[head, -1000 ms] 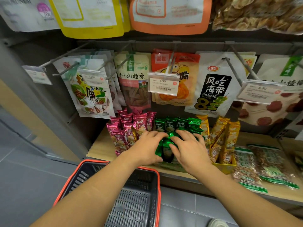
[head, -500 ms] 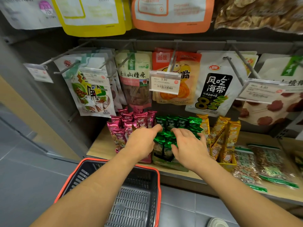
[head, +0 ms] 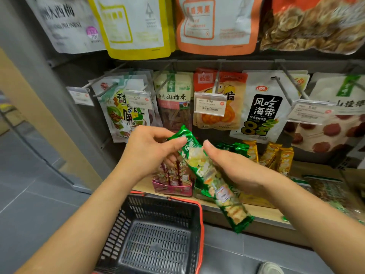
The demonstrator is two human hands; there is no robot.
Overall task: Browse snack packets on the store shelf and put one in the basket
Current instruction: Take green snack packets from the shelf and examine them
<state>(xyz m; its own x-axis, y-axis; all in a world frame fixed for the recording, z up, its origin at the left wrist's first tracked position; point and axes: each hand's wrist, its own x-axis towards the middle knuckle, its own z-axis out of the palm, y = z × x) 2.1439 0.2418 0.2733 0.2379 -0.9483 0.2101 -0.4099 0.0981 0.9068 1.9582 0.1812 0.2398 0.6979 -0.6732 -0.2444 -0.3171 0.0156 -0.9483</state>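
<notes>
A long green snack packet [head: 209, 175] slants down to the right in front of the shelf, above the basket's far right corner. My left hand [head: 150, 151] pinches its upper end between thumb and fingers. My right hand [head: 233, 167] holds the packet's middle from the right side, its fingers hidden behind the wrapper. Below hangs the black basket with a red rim [head: 199, 224], with nothing lying on its grid floor. The green packets' box [head: 235, 147] stands behind my right hand.
A pink box of red packets [head: 173, 186] and yellow packets [head: 276, 157] flank the green ones on the wooden shelf [head: 264, 214]. Pouches hang on pegs above, with price tags [head: 209, 104] sticking forward. Flat clear bags [head: 331, 192] lie at right. Grey floor at left.
Both hands were down among the green packets in the box. They have risen and come toward me, lifting one green packet clear of the shelf.
</notes>
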